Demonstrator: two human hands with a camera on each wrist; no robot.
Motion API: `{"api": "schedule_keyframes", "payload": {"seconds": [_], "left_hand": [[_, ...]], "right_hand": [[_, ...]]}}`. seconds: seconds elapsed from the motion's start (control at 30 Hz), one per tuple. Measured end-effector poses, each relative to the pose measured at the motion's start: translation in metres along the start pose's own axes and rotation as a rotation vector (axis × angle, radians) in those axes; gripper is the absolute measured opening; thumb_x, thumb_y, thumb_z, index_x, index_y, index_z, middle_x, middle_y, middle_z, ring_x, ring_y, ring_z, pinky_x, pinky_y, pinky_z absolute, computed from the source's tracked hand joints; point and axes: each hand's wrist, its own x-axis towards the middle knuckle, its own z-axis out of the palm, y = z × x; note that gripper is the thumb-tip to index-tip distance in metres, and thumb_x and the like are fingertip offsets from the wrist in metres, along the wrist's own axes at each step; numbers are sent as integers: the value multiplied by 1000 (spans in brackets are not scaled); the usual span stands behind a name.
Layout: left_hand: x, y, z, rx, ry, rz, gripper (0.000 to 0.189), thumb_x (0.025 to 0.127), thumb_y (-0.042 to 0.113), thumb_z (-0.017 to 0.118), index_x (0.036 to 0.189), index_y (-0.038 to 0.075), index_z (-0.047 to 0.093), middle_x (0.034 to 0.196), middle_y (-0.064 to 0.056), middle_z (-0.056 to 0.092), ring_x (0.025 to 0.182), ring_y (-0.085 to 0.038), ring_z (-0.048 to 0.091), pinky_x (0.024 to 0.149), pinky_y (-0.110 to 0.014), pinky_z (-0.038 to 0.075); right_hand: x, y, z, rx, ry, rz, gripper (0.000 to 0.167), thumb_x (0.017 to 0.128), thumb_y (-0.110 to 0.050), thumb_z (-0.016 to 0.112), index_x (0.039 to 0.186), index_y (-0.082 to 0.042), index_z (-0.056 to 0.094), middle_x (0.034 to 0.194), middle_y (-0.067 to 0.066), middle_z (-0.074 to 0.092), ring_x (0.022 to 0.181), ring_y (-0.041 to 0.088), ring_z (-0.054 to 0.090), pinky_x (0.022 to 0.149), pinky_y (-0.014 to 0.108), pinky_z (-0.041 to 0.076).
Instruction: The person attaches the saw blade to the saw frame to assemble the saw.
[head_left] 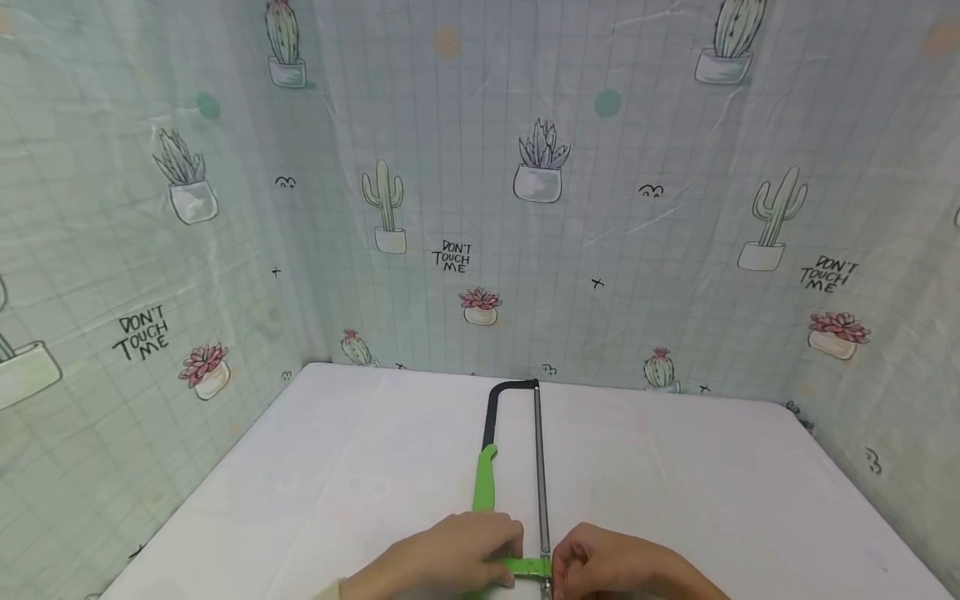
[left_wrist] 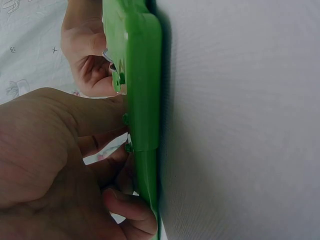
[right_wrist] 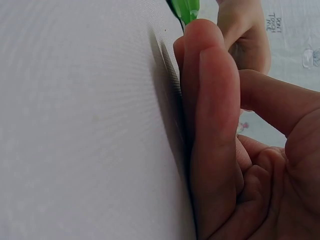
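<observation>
A hacksaw [head_left: 484,479] lies on the white table, its black front bow pointing away and its grey blade [head_left: 541,467] on the right side. My left hand [head_left: 461,550] grips the green part of the frame near the handle end, fingers curled over it. The left wrist view shows that hand's fingers along the green plastic [left_wrist: 144,85]. At the near end of the blade, my right hand [head_left: 607,562] pinches a small silver fitting [left_wrist: 106,55] between thumb and bent fingers. Those fingers largely cover the fitting in the right wrist view.
The white tabletop [head_left: 697,483] extends around the saw on both sides. A pale curtain [head_left: 480,208] printed with cacti and lettering hangs behind the table and along its left and right sides.
</observation>
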Motion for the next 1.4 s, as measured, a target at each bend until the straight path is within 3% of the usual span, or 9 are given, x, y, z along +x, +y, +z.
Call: {"api": "schedule_keyframes", "payload": {"seconds": [0.27,0.6,0.93,1.4], "left_hand": [[0,2,-4,10,13,34,15,90,33,76,100,28,66,89,22,57,82,8,50,72,-18,46],[0,1,-2,9,0,22,16,90,33,77,100,28,66,88,21,56,80,7,49,71,-18,45],[3,-1,-4,-23,-17,-17,15,91,33,77,100,30,65,89,21,56,81,4,51,71,-19,45],[2,0,-6,-20,-24,-3,14,92,32,76,100,29,64,88,21,55,80,3,49,70,-19,44]], "right_hand": [[-1,-3,-2,0,-39,-7,36,92,-8,61,103,26,57,65,-11,57,55,-3,46,52,14,38],[1,-3,1,-23,28,41,43,98,-20,64,99,23,60,67,-7,61,55,0,50,51,14,42],[1,-3,-3,-46,29,66,23,99,-23,62,92,-4,74,65,-7,67,50,-2,58,49,14,47],[1,-8,7,-51,104,80,43,99,-30,66,90,12,70,58,-3,63,45,-1,56,45,15,45]]}}
